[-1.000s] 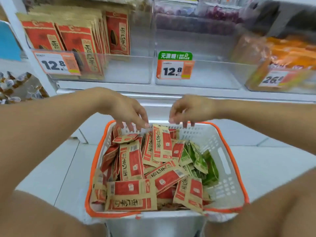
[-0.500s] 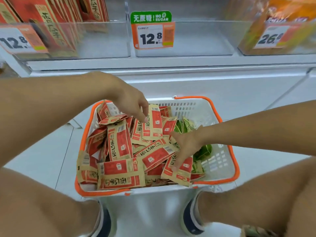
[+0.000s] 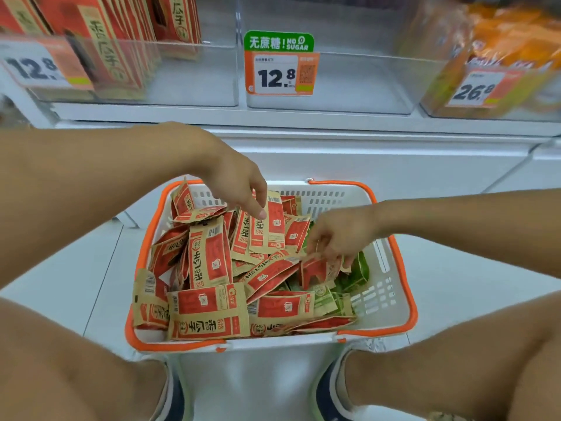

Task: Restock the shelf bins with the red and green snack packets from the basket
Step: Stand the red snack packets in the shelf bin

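Note:
A white basket with an orange rim [image 3: 403,268] sits on the floor between my knees, heaped with red and tan snack packets [image 3: 209,256]; a few green packets [image 3: 358,273] lie at its right side. My right hand [image 3: 337,238] pinches a red packet [image 3: 318,268] by its top edge, lifted a little off the pile. Over the back of the heap my left hand [image 3: 239,183] hovers with fingers pointing down, a fingertip touching an upright red packet [image 3: 268,223]. Above, the left clear shelf bin [image 3: 188,83] holds upright red packets; the middle bin [image 3: 349,86] is empty.
Price tags reading 12.8 [image 3: 279,71] hang on the left and middle bins. A bin of orange packets [image 3: 501,56] with a 26.8 tag stands at the right. A white shelf ledge [image 3: 273,120] runs below the bins. My shoes [image 3: 331,393] flank the basket's near edge.
My right hand has gone from resting flat on the front packets to pinching one red packet and lifting it. The left hand stays over the back of the pile.

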`<state>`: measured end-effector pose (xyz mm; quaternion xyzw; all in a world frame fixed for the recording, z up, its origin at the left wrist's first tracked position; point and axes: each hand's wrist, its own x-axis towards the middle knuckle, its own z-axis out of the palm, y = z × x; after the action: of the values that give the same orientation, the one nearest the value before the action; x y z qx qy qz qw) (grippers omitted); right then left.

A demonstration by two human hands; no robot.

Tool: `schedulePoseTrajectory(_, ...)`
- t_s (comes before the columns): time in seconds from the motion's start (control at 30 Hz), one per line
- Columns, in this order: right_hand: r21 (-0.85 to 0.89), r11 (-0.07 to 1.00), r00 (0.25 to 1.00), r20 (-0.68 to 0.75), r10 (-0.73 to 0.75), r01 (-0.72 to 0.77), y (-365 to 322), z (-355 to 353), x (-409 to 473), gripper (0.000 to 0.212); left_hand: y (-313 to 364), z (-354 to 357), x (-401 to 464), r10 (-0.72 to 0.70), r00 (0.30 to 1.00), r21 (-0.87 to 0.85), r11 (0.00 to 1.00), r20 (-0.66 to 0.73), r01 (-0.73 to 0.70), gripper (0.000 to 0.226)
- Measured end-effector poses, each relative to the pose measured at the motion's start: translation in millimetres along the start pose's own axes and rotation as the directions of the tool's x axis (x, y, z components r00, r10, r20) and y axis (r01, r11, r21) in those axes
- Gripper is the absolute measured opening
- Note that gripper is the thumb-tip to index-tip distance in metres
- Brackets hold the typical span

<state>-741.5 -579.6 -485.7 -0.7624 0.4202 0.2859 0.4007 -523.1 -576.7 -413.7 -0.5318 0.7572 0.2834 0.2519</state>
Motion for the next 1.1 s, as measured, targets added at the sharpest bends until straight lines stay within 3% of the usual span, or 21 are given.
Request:
schedulePoseTrajectory(0.03, 0.008, 1.0, 0.997, -0.081, -0.019, 0.02, 4, -11, -5, 0.015, -1, -1, -1, 0.008, 1.0, 0.024, 1.0, 0.03, -0.009, 0.046)
schedulePoseTrajectory(0.17, 0.015, 1.0, 0.96, -0.278, -0.023, 0.028, 14, -52, -25, 0.027, -7, -4, -15, 0.02, 0.999, -0.041, 0.999, 0.035, -0.018, 0.048)
schedulePoseTrajectory(0.3, 0.053, 0.993, 0.872, -0.485, -0.07, 0.11, 3, -92, -48, 0.02, -20, -1, -25, 0.058, 0.997, -0.249, 0.966, -0.059, -0.071, 0.057)
schedulePoseTrajectory(0.4, 0.202, 0.921, 0.741, -0.66, -0.123, 0.333, -19, -110, -64, 0.018, -30, 0, -30, 0.098, 0.976, -0.489, 0.853, -0.192, -0.182, 0.066)
schedulePoseTrajectory(0.47, 0.321, 0.784, 0.638, -0.761, -0.12, 0.531, -37, -116, -68, 0.018, -37, -4, -31, 0.107, 0.94, -0.608, 0.738, -0.323, -0.293, 0.054)
schedulePoseTrajectory(0.57, 0.328, 0.629, 0.51, -0.851, -0.128, 0.705, -63, -128, -73, 0.017, -48, -12, -36, 0.011, 0.854, -0.719, 0.533, -0.521, -0.445, 0.032)
schedulePoseTrajectory(0.7, 0.227, 0.701, 0.474, -0.863, -0.177, 0.676, -82, -139, -72, 0.017, -63, -17, -43, -0.172, 0.701, -0.683, 0.472, -0.692, -0.558, 0.025)
schedulePoseTrajectory(0.73, 0.173, 0.703, 0.411, -0.893, -0.184, 0.69, -86, -141, -69, 0.014, -66, -18, -43, -0.246, 0.641, -0.671, 0.452, -0.727, -0.587, 0.027)
schedulePoseTrajectory(0.83, -0.103, 0.695, 0.094, -0.966, -0.24, 0.712, -103, -144, -62, 0.014, -74, -27, -41, -0.526, 0.394, -0.632, 0.413, -0.754, -0.656, 0.031)
schedulePoseTrajectory(0.87, -0.195, 0.695, 0.003, -0.962, -0.272, 0.692, -110, -146, -60, 0.019, -78, -31, -41, -0.59, 0.345, -0.632, 0.389, -0.73, -0.671, 0.035)
schedulePoseTrajectory(0.97, -0.399, 0.721, -0.148, -0.91, -0.387, 0.567, -135, -161, -53, 0.022, -94, -33, -43, -0.655, 0.336, -0.665, 0.349, -0.677, -0.661, 0.045)
schedulePoseTrajectory(1.03, -0.466, 0.763, -0.158, -0.881, -0.446, 0.448, -150, -180, -38, 0.017, -103, -29, -43, -0.653, 0.357, -0.687, 0.357, -0.668, -0.632, 0.041)
schedulePoseTrajectory(1.1, -0.47, 0.807, -0.103, -0.879, -0.466, 0.357, -164, -206, -14, 0.014, -108, -27, -43, -0.653, 0.36, -0.695, 0.369, -0.667, -0.617, 0.037)
